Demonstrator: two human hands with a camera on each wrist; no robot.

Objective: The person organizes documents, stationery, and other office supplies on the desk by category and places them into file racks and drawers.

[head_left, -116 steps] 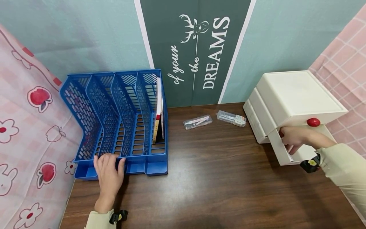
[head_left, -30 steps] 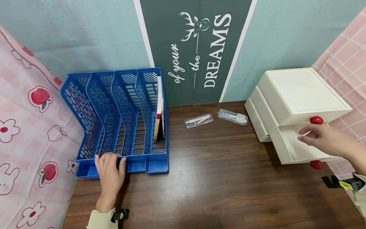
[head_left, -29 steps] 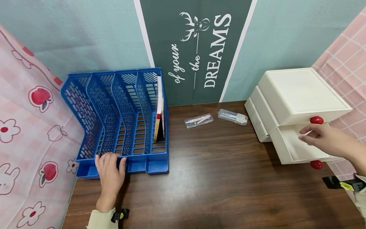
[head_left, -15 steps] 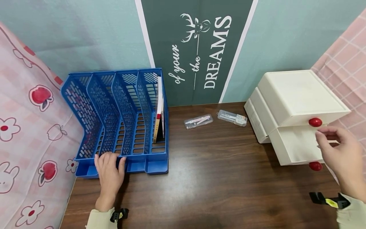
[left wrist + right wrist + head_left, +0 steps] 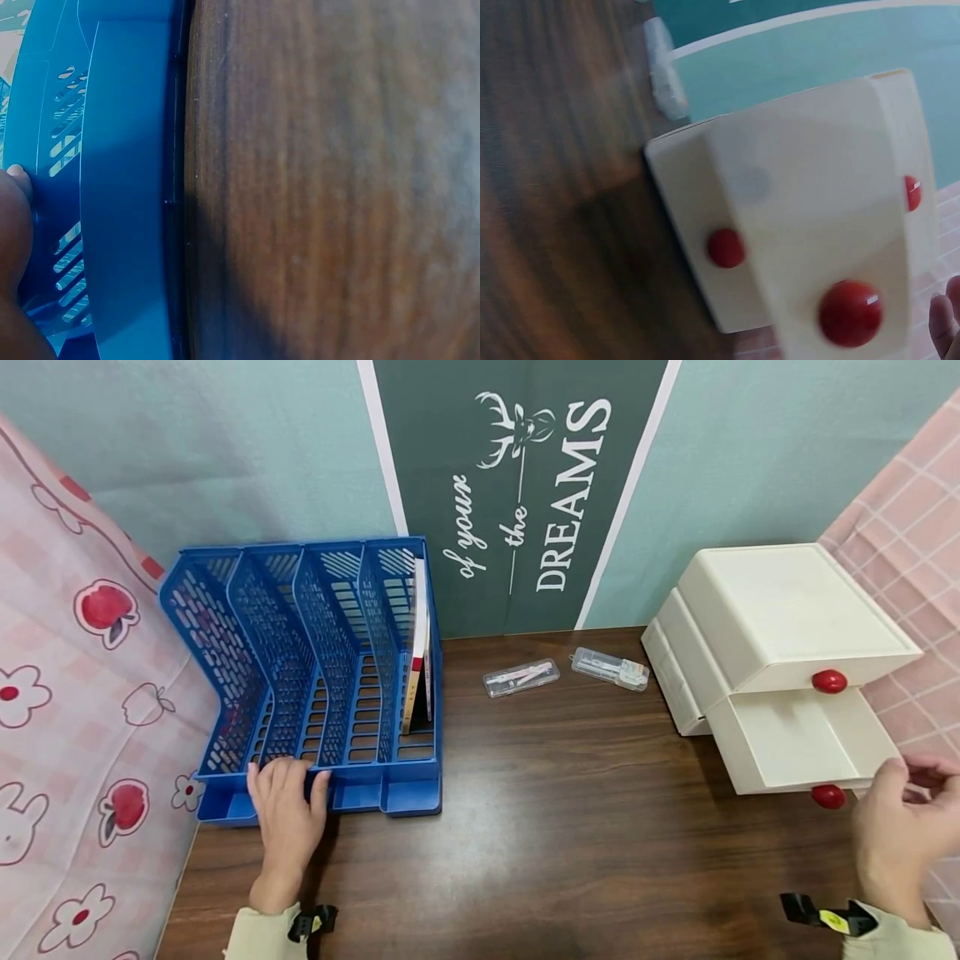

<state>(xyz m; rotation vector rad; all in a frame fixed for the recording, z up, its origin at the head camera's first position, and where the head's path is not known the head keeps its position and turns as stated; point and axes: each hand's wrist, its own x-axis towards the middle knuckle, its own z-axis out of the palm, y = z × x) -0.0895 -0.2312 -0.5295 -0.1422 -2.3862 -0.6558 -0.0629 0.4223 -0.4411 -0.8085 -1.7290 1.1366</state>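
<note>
My left hand (image 5: 288, 810) rests on the front edge of a blue file rack (image 5: 411, 774), fingers bent over the rim and thumb spread apart. In the left wrist view, the thumb (image 5: 15, 225) lies against the blue plastic. My right hand (image 5: 911, 818) is at the front right corner of a pulled-out white drawer (image 5: 795, 747), its fingers loosely curled, with nothing seen in them. That drawer has a red knob (image 5: 828, 797) and belongs to a white drawer cabinet (image 5: 810, 606). In the right wrist view, fingertips (image 5: 941, 322) show beside the drawer front (image 5: 810, 232).
Thin books (image 5: 416, 652) stand in the rack's rightmost slot. Two clear plastic cases, one with pinkish contents (image 5: 521, 678) and one with pale contents (image 5: 609, 669), lie on the brown wooden table (image 5: 555, 827) near the back wall. A pink checked sheet (image 5: 926, 518) borders the cabinet.
My right hand, earlier reaching down inside the drawer, has lifted out and moved right and toward me to the drawer's front corner. The drawer stays out. My left hand stays in place.
</note>
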